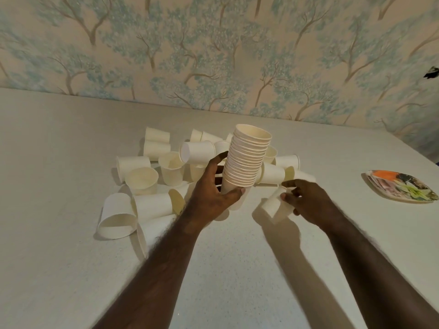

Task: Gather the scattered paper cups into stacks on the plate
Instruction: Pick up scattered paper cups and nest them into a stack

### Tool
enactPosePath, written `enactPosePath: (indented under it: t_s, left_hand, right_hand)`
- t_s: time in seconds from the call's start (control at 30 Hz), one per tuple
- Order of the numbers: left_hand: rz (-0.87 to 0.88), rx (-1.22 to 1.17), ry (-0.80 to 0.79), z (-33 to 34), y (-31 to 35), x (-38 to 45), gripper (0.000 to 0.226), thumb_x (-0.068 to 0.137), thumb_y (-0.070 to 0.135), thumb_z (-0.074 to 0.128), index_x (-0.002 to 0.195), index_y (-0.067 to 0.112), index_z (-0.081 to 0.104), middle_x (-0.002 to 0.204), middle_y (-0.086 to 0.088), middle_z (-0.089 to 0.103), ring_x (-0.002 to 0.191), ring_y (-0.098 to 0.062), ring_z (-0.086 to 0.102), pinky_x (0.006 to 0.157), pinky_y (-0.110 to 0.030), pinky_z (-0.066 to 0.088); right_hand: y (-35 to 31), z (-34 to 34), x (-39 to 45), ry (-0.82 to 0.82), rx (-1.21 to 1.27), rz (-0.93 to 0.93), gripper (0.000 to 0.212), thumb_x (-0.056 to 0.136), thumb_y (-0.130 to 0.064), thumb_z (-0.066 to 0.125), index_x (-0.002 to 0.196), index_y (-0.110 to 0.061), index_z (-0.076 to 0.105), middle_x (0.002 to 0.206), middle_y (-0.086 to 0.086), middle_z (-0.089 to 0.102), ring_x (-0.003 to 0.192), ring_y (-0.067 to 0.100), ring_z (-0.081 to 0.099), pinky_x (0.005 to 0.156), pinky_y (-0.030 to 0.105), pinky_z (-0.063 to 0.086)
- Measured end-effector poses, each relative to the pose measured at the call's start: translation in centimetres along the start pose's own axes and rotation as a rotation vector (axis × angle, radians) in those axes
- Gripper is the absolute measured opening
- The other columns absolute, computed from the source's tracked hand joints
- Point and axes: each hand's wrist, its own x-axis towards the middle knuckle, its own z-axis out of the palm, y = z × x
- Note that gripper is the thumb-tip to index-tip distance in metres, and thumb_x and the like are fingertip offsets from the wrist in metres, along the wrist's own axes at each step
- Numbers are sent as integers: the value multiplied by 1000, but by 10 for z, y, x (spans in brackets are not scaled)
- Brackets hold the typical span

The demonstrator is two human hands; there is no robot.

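Matt white paper cups (152, 179) on a smooth, faintly speckled table (59, 143).

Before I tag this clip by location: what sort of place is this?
Probably a room in a home: tree-patterned wallpaper, a plain pale table against it, and a flowered plate near loose paper cups.

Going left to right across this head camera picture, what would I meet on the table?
Scattered paper cups → left hand gripping the tall cup stack → right hand pinching a single cup → patterned plate.
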Motion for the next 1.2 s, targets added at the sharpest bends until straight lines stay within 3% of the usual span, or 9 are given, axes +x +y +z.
enactPosePath:
  t_s: [0.13,0.27,0.43,0.53,0.7,0.83,0.97,1.03,1.2]
  left_hand:
    - [3,-1,9,-2,-2,1,82,77,22,81,139,43,30,132,5,55,114,-11,59,86,-25,56]
    - [3,-4,-7,-1,-3,1,82,77,23,81,137,46,30,126,13,55,112,-10,60,85,-22,55]
    - [11,-16,-35,4,0,-2,82,77,19,81,138,45,33,123,13,57,109,-5,61,80,-17,54]
    - [11,-33,-53,7,5,-4,82,77,18,81,138,43,34,121,13,57,106,-4,62,79,-18,54]
    - [19,-22,-67,15,11,-9,82,77,17,81,137,46,33,122,14,57,108,-4,61,83,-21,56]
    - [3,-7,-11,21,12,-11,81,77,19,81,134,50,33,119,15,57,107,-5,61,81,-22,56]
    - [-17,-14,53,28,13,-11,81,77,20,81,139,43,34,124,14,57,108,0,60,76,-15,52]
    - [-32,-10,91,34,13,-13,81,77,19,81,140,42,34,125,13,57,108,-1,60,76,-15,52]
    - [-61,30,150,48,11,-19,82,77,21,81,138,43,32,131,10,54,115,-8,59,82,-18,54]
  right_hand:
    - [-19,-39,1,285,229,-199,25,93,-16,61,118,-13,66,75,-3,65,46,3,57,45,14,42]
    - [-61,-81,-18,504,496,-433,12,92,-22,63,103,-25,68,77,-7,68,61,5,60,50,18,46]
    - [-101,-86,-37,607,474,-660,6,92,-27,64,96,-31,66,87,-8,67,78,10,63,60,28,51]
    - [-108,-75,-36,571,340,-647,7,91,-28,65,98,-28,66,90,-11,67,81,3,61,59,23,51]
    - [-100,-68,-32,444,188,-613,9,91,-31,63,96,-36,68,85,-24,64,87,12,61,68,28,46]
    - [-95,-64,-22,201,90,-597,20,94,-27,59,108,-26,74,103,-15,70,98,1,62,82,12,44]
    - [-73,-77,0,196,164,-526,29,97,-30,55,124,-27,65,123,-13,65,108,7,60,89,29,47]
    - [-46,-80,23,202,15,-454,37,92,-29,62,130,-30,58,127,-8,61,108,14,59,91,28,44]
    - [27,-49,58,-65,-509,-316,79,77,-35,75,144,-40,34,149,5,40,131,32,43,104,47,41]
